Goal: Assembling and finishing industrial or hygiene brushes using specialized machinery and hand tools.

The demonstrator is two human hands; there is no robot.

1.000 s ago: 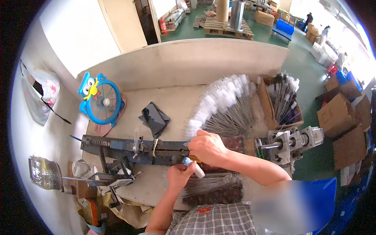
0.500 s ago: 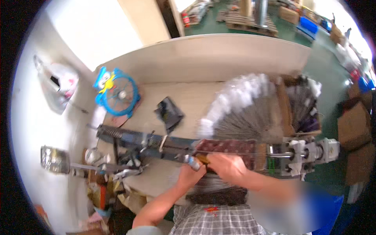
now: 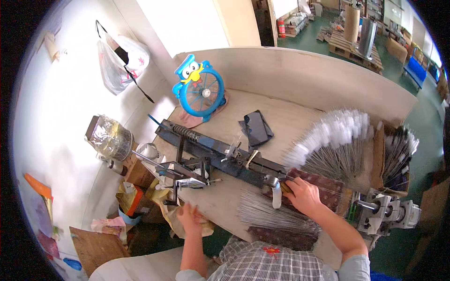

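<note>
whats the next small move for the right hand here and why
Probably draw one wire from the loose wire bundle toward the long dark jig: the right hand rests at the jig's end beside a white-capped piece, while the left hand is down at the bench edge.

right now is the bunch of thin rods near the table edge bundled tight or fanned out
Fanned out. The thin metal rods spread from a narrow end at right into a wide spray at left, lying flat on the wooden table, near the right hand.
</note>
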